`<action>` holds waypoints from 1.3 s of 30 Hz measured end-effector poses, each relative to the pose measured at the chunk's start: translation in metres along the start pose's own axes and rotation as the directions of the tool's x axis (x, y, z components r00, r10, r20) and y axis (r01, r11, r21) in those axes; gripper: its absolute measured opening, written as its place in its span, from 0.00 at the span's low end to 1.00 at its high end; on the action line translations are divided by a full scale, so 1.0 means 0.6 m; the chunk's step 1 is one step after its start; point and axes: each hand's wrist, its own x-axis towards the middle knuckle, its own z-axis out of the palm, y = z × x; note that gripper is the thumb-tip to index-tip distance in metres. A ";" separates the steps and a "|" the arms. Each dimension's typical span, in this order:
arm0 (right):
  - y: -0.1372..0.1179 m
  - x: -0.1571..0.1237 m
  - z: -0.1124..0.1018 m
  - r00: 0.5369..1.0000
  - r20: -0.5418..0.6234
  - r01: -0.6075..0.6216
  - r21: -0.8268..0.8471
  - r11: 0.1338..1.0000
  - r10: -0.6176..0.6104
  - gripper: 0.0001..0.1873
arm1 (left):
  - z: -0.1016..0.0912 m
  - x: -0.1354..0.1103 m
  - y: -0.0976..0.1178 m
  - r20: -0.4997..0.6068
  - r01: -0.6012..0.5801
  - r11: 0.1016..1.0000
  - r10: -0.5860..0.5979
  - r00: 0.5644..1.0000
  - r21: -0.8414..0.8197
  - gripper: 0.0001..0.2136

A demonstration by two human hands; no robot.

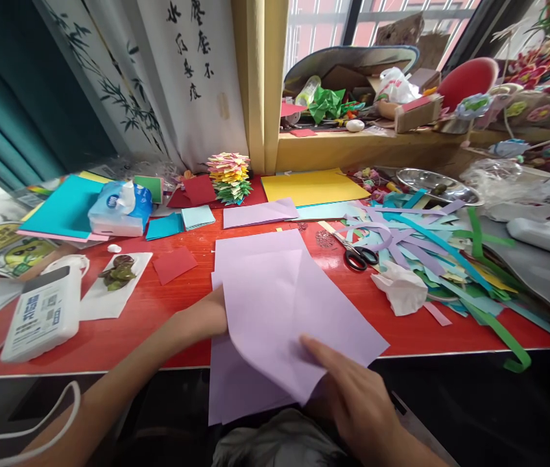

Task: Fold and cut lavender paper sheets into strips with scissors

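Observation:
A lilac sheet of paper (285, 311) lies tilted over another lilac sheet (255, 250) at the front edge of the red table (124, 324). My left hand (209, 318) grips the top sheet's left edge, with its fingers hidden under the paper. My right hand (353, 395) rests on the sheet's lower right corner, forefinger stretched flat along the paper and thumb tucked beneath.
Scissors (357, 254) and a crumpled tissue (401, 288) lie to the right beside a heap of paper strips (430, 240). A tissue pack (44, 314), a red square (174, 264), coloured sheets (311, 186) and a folded paper stack (229, 176) surround the lilac sheets.

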 end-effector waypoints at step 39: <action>0.006 0.003 -0.015 0.968 -0.022 0.249 0.019 0.968 -0.249 0.23 | -0.103 0.132 -0.109 -0.507 0.058 0.932 -0.245 0.826 -0.358 0.11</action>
